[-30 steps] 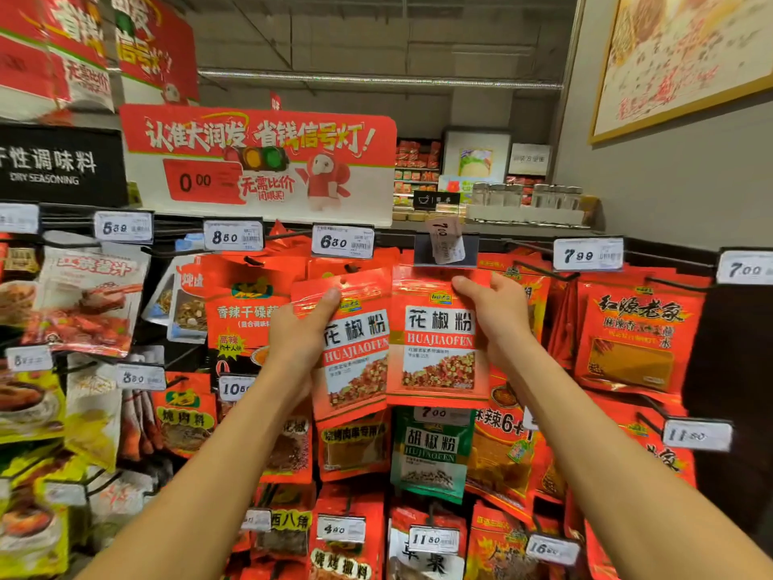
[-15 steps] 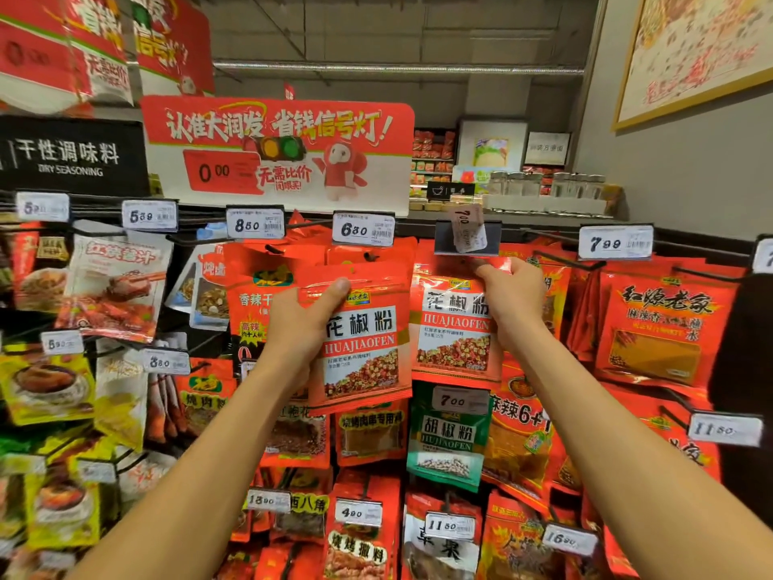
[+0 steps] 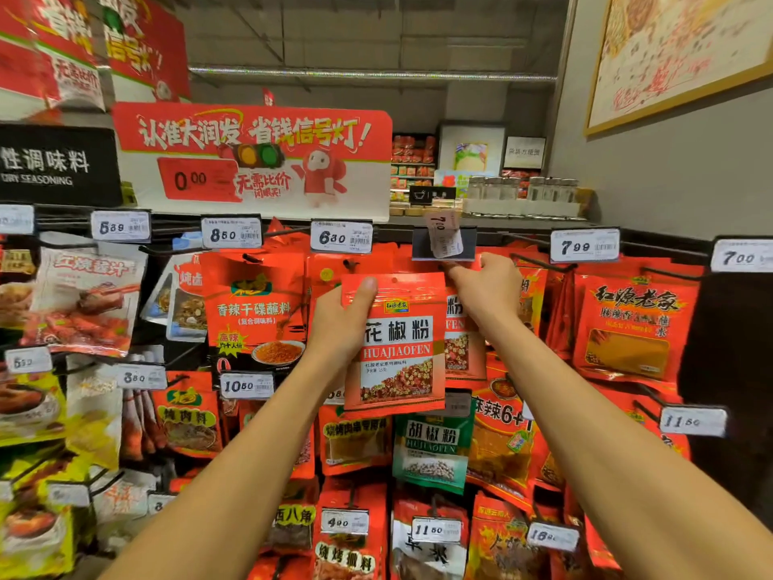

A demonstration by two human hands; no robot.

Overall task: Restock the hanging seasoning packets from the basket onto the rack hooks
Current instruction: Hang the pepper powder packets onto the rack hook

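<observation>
My left hand (image 3: 341,324) grips a red huajiao powder packet (image 3: 397,349) by its upper left corner, thumb on the front. It is held upright in front of the rack, just below the black tag holder (image 3: 443,244) of the top-row hook. My right hand (image 3: 487,286) pinches the top of a second, matching packet (image 3: 458,341) right under that holder. This packet is mostly hidden behind the first one. The hook itself is covered by the tag holder and my fingers. No basket is in view.
Hanging seasoning packets and white price tags (image 3: 341,236) fill the rack on all sides. A green pepper packet (image 3: 431,450) hangs directly below. A red promotional sign (image 3: 251,157) stands on top. A grey wall (image 3: 669,173) closes off the right side.
My left hand has carried its packet to the right, so it now overlaps the other one. My right hand has lifted its packet up to the tag holder.
</observation>
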